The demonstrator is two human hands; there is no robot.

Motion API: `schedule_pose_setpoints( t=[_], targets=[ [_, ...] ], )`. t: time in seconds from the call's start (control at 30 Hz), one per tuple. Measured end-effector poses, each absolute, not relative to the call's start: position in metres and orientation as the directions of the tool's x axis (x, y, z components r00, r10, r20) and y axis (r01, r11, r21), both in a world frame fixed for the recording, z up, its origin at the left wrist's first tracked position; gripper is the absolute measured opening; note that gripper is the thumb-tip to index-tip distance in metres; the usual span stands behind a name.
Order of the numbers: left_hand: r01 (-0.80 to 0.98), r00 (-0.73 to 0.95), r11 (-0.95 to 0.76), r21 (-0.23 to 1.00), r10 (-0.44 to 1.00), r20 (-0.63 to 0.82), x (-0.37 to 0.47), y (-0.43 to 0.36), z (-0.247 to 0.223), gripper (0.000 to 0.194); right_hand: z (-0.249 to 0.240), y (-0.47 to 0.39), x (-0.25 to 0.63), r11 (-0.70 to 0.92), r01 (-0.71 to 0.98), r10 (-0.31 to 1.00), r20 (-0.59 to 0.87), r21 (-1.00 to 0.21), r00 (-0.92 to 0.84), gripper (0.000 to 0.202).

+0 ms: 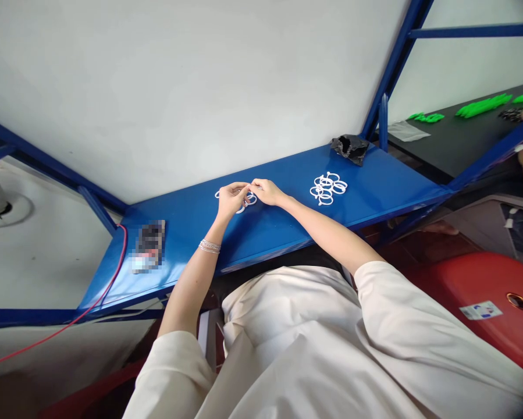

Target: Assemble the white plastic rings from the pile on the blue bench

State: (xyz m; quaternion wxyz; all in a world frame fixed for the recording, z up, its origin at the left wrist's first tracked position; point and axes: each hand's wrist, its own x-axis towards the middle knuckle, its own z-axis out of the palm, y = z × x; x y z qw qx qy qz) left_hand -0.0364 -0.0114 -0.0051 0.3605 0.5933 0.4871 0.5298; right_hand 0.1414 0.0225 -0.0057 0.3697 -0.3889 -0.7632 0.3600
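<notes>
My left hand (232, 199) and my right hand (265, 191) meet fingertip to fingertip just above the blue table (283, 230). Both are closed in a pinch. A bit of white shows at the fingertips and looks like part of a white plastic ring; the fingers hide most of it. Beneath and around my left hand lie a few more white rings (241, 210), partly covered. To the right, apart from my hands, is a loose pile of white plastic rings (328, 188) with small knobs on their edges.
A crumpled black plastic bag (351, 149) sits at the back right. On the left lie a blurred-out object (150, 245) and a red cable (122, 256). Green pieces (483, 106) rest on a black table beyond the blue frame, near another person's arm. A red stool (475, 291) stands at right.
</notes>
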Motion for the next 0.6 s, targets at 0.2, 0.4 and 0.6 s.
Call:
schedule_pose_setpoints(
  t=[0.2,0.4,0.6],
  targets=[
    [0.163,-0.037,-0.22,0.962,0.973,0.229,-0.0323,-0.0153,0.0005,0.04,-0.0063,0.0215,0.1415,0.467,0.338,0.853,0.316,-0.817,-0.415,0.033],
    [0.1,0.035,-0.251,0.963,0.968,0.248,-0.034,-0.0167,0.0028,0.045,-0.002,0.0196,0.1425,0.425,0.171,0.838,0.315,-0.889,-0.446,0.035],
    [0.094,0.071,-0.279,0.956,0.959,0.273,-0.035,-0.0178,0.0025,0.045,0.0,0.0197,0.1428,0.022,-0.014,0.864,0.026,-1.0,-0.503,0.044]
  ],
)
